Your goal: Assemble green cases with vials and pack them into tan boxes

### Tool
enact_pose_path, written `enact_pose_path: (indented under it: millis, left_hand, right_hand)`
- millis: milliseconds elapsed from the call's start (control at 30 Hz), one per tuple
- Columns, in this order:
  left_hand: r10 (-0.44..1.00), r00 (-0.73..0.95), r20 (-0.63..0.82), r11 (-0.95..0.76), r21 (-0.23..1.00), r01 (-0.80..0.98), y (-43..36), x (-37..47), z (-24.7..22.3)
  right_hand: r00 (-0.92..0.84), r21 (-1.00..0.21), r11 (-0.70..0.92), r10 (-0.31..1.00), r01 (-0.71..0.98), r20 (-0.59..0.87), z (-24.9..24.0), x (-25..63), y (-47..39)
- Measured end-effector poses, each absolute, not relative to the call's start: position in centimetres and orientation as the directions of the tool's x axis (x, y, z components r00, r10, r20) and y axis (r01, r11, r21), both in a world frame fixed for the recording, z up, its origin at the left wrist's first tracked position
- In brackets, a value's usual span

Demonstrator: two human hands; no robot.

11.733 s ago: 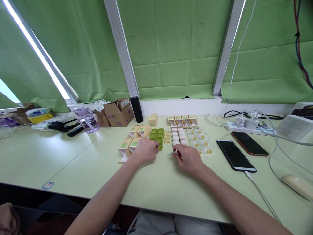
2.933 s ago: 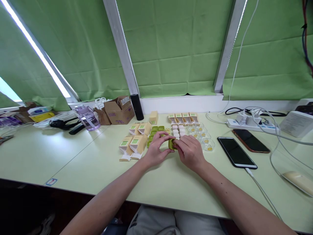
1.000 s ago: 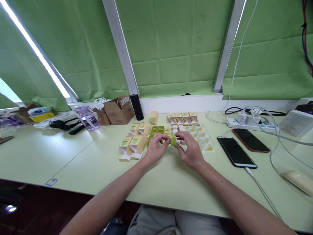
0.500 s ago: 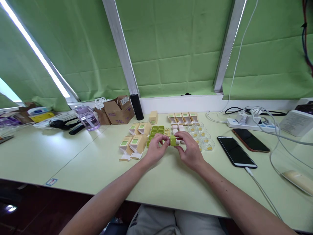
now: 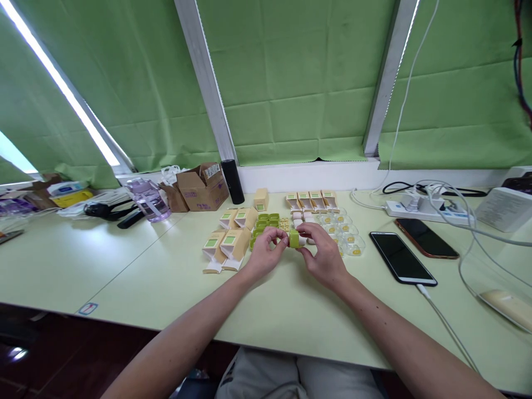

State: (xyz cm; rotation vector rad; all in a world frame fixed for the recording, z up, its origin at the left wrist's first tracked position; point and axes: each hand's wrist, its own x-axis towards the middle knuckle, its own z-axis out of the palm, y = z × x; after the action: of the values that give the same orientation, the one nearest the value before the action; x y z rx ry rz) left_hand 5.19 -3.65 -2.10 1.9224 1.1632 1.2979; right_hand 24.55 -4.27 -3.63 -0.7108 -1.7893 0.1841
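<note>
Green and smooth, the small cup is turned on its side, a white piece showing at its right end. I have it between my hands, my left hand pinching its left end and my right hand pinching around its right, over a pale table before green blinds.

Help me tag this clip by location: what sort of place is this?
Probably an office-like indoor workspace: a long pale table stands below green blinds, with a power strip on it.
</note>
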Motion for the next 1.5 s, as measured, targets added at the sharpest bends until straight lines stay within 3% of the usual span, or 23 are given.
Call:
enact_pose_path:
  millis: [1500]
  left_hand:
    - [0.893,0.151,0.425,-0.45,0.82,0.353,-3.65,4.56,-1.61]
  right_hand:
    - [-0.117,-0.518,0.784,0.583,0.342,0.804,-3.4,24.81,-4.2]
